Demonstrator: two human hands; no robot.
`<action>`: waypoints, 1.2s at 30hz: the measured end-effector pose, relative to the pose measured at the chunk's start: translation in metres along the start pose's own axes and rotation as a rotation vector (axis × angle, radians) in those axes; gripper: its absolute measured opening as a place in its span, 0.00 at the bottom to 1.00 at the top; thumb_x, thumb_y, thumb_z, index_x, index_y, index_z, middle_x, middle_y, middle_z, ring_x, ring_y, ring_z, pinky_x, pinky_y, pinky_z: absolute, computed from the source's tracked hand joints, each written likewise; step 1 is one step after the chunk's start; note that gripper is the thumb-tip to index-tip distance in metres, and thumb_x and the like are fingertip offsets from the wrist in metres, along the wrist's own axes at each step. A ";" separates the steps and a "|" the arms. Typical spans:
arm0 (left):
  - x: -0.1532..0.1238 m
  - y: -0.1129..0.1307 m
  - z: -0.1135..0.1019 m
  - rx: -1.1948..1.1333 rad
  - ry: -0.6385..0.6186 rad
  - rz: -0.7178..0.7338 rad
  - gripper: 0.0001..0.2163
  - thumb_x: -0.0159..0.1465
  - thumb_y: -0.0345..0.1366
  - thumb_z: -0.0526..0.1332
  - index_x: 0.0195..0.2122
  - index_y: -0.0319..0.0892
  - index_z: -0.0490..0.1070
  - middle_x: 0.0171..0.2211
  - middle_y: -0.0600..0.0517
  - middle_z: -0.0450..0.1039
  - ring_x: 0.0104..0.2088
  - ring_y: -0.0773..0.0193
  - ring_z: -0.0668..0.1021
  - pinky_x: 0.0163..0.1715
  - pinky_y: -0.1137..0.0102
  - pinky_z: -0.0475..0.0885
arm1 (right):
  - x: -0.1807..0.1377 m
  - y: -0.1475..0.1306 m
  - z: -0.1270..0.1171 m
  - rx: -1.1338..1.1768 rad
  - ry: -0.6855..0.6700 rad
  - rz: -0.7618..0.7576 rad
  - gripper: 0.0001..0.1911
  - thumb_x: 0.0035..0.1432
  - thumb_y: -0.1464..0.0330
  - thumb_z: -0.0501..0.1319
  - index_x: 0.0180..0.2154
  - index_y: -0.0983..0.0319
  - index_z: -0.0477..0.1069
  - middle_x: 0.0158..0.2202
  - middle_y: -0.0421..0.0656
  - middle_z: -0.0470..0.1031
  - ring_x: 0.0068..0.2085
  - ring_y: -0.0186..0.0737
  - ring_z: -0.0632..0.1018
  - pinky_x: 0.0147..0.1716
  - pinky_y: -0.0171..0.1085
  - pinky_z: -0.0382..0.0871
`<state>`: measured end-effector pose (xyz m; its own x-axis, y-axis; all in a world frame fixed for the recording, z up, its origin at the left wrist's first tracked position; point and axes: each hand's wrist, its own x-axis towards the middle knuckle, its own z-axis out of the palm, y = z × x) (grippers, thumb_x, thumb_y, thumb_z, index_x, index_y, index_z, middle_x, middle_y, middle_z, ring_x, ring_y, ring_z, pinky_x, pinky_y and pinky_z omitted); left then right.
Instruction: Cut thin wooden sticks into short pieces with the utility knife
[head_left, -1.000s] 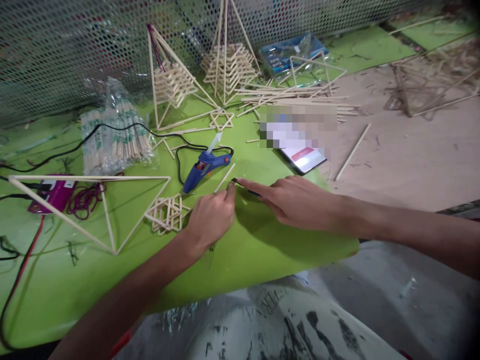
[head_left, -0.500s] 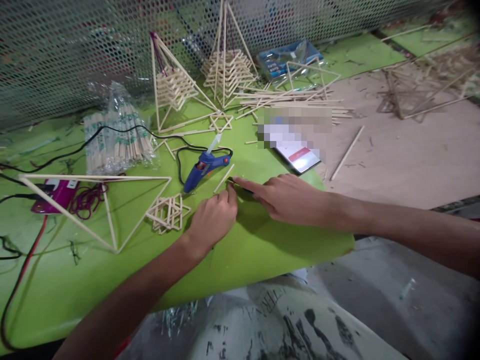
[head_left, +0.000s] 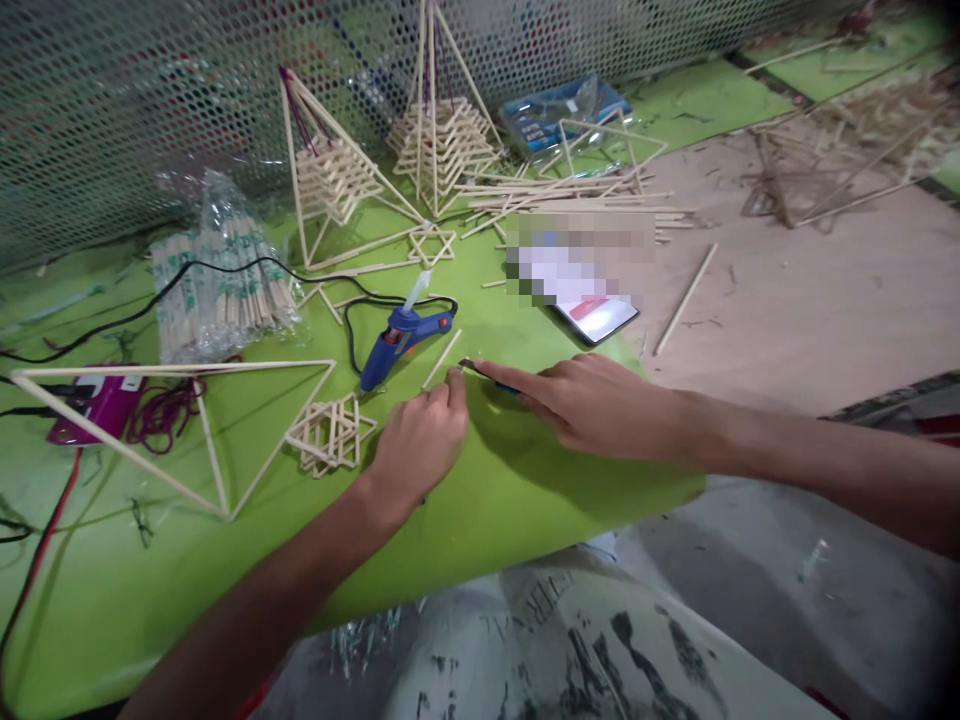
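My right hand [head_left: 600,400] is closed around a craft knife [head_left: 505,386]. Its index finger lies along the top and the dark blade points left. Just left of the blade tip, my left hand [head_left: 424,435] presses down on the table with its fingers together. Whatever lies under those fingertips is hidden. A short wooden stick [head_left: 441,360] lies just beyond my left fingers. Behind it rests a blue glue gun [head_left: 405,338] with a clear glue stick in its back. A small star-shaped stack of sticks [head_left: 330,435] sits left of my left hand.
A triangular stick frame [head_left: 225,500] stands at the left, near a purple power strip [head_left: 94,405] and purple string. Farther back are bagged chopsticks [head_left: 225,285], two stick pyramids [head_left: 446,140], loose sticks [head_left: 555,195] and a phone [head_left: 600,318]. A black cord [head_left: 315,272] crosses the table.
The view has shifted a little, so most table things appear slightly farther left. My hands keep nearly the same pose; more of the knife blade shows beside my left fingertips.
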<state>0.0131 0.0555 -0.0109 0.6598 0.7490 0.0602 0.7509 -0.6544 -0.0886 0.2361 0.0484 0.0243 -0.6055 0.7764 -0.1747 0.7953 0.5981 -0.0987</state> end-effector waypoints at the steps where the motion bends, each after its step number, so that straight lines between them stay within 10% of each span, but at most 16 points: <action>1: 0.000 -0.001 0.000 -0.002 0.000 0.003 0.18 0.67 0.25 0.52 0.57 0.31 0.67 0.39 0.40 0.79 0.30 0.61 0.81 0.26 0.70 0.75 | 0.000 0.000 0.000 0.000 -0.002 -0.001 0.36 0.62 0.73 0.49 0.69 0.60 0.43 0.22 0.41 0.72 0.20 0.34 0.64 0.24 0.38 0.41; 27: 0.000 0.001 -0.003 0.011 0.016 -0.008 0.18 0.67 0.25 0.52 0.56 0.31 0.69 0.36 0.42 0.80 0.28 0.61 0.81 0.23 0.71 0.74 | 0.013 0.002 -0.005 0.010 0.056 -0.042 0.33 0.63 0.72 0.49 0.68 0.62 0.47 0.21 0.41 0.72 0.19 0.33 0.63 0.23 0.36 0.43; 36: -0.001 -0.008 -0.001 -0.250 0.316 -0.013 0.14 0.70 0.30 0.52 0.54 0.34 0.70 0.42 0.44 0.80 0.34 0.65 0.82 0.30 0.72 0.77 | -0.001 0.011 0.009 -0.283 0.140 0.207 0.34 0.66 0.69 0.47 0.69 0.67 0.40 0.24 0.45 0.74 0.17 0.35 0.63 0.22 0.37 0.42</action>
<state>0.0066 0.0596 -0.0095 0.5964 0.7142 0.3663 0.7172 -0.6791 0.1563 0.2461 0.0526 0.0144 -0.4464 0.8945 -0.0253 0.8739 0.4419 0.2026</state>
